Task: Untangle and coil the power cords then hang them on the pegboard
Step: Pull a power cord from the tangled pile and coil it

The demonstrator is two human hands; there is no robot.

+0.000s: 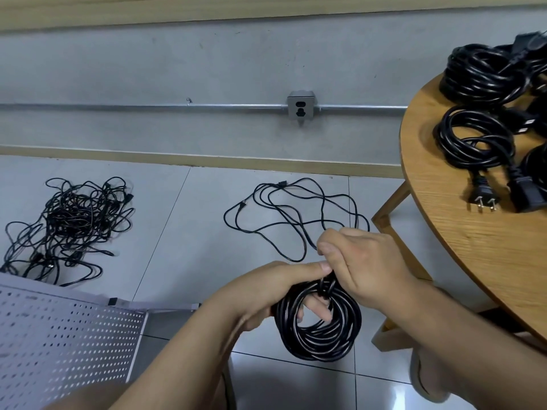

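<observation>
Left hand: clamped on the top of the black cord coil; fingers through its loop
Right hand: closed on the cord just above the coil
Loose cord: floor, beyond the hands
Tangled cords: far left floor
Pegboard: near left
Coiled cords: on the round table, right

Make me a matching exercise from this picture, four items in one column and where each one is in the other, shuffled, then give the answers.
1. tangled cord pile
2. coil being wound
3. finished coils
4. pegboard

A. on the round wooden table
B. in both hands
C. on the floor, far left
D. lower left corner, near the person

Pairs: 1-C, 2-B, 3-A, 4-D
</observation>
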